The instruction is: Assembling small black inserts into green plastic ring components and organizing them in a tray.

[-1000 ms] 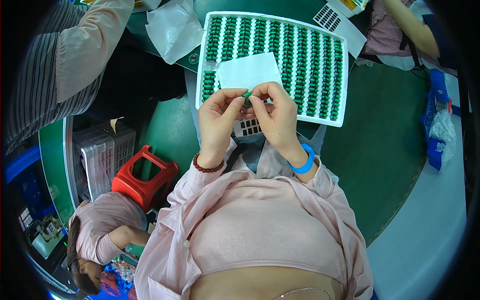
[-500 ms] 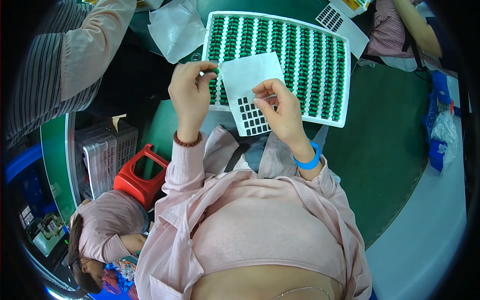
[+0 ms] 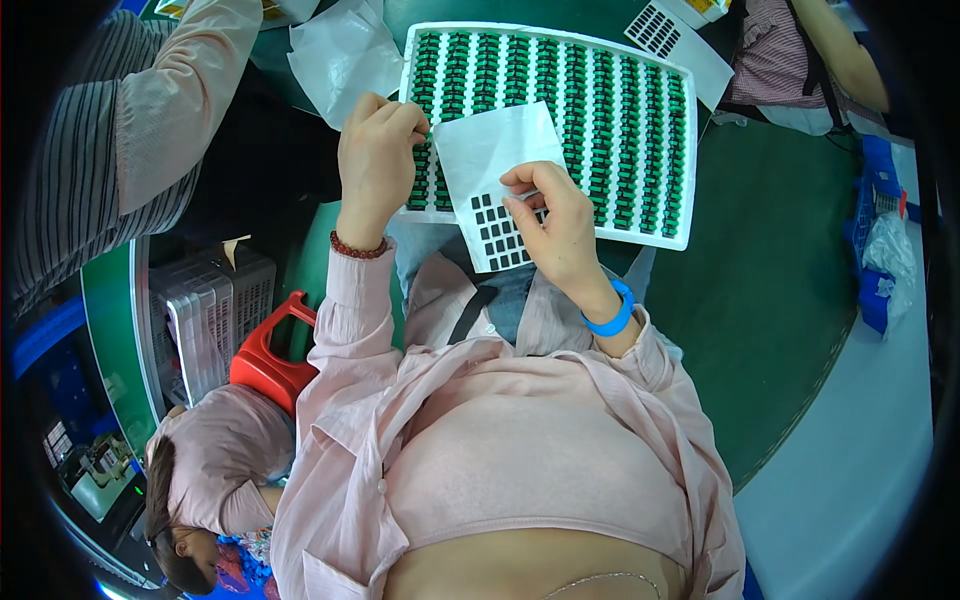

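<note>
L hand (image 3: 377,150) over tray (image 3: 690,160), R hand (image 3: 560,218) over wht sheet (image 3: 492,150); both half-curled, hold unclear

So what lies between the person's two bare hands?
In the head view, a white sheet with black rectangles, partly over a white tray of green parts.

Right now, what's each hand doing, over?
Left hand at green parts in white tray, grip unclear. Right hand over sheet of black rectangles, pinch slightly open. Sheet hides part of tray.
</note>
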Available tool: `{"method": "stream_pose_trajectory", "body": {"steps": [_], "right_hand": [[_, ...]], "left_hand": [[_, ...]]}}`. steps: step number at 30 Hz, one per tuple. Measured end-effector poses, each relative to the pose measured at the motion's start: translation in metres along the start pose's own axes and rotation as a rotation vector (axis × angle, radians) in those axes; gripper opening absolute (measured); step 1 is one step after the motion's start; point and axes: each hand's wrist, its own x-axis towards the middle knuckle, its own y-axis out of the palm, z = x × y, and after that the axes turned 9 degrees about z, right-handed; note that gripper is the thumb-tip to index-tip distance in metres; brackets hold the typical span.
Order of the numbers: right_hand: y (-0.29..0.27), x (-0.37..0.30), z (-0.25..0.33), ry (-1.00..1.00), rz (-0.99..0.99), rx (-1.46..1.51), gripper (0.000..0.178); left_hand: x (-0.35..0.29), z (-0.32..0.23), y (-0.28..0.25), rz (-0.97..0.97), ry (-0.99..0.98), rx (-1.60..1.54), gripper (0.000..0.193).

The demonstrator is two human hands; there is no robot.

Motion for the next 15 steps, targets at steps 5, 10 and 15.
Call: {"method": "stream_pose_trajectory", "body": {"steps": [5, 10, 15], "right_hand": [[0.0, -0.001, -0.002, -0.002, 0.014, -0.011, 0.02], [0.002, -0.001, -0.001, -0.038, 0.014, -0.04, 0.019], [0.001, -0.001, -0.001, -0.067, 0.032, -0.082, 0.018]], "left_hand": [[0.003, -0.001, 0.002, -0.062, 0.02, 0.097, 0.009], [-0.004, -0.001, 0.01, -0.085, -0.045, 0.113, 0.006], [-0.003, -0.005, 0.015, -0.065, -0.115, 0.148, 0.005]]}}
